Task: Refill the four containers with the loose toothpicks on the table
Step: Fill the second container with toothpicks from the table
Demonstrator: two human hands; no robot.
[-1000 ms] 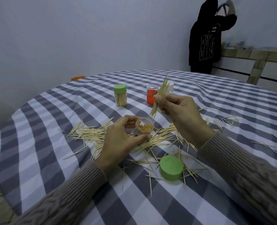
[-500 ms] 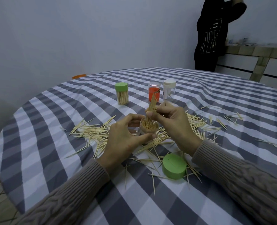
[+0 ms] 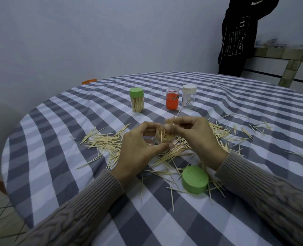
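At the centre of the frame, the left hand (image 3: 140, 148) wraps fingers and thumb around a small clear container (image 3: 162, 139), holding it just above the checked tablecloth (image 3: 58, 157). The right hand (image 3: 197, 135) meets it from the right, thumb and fingertips pinching a few toothpicks (image 3: 172, 119) over the container's open mouth, which already looks well packed.

Loose toothpicks (image 3: 102, 141) lie scattered to the left of the hands, under them and out to the right. They look very light, thin, stiff and sharp-tipped, likely to roll or snap if squeezed hard; gathering them parallel and pinching the bundle near its middle seems best. The container looks light and smooth, so a firm wrap around its side suits it.

A loose green lid (image 3: 195, 181) lies at lower centre right, among stray picks. At upper centre stand a green-lidded jar (image 3: 137, 100), an orange jar (image 3: 172, 98) and a white-capped jar (image 3: 189, 96), the last two just beside each other. The table edge curves along the left; open cloth lies between hands and jars. A person in black (image 3: 239, 41) stands at upper right.
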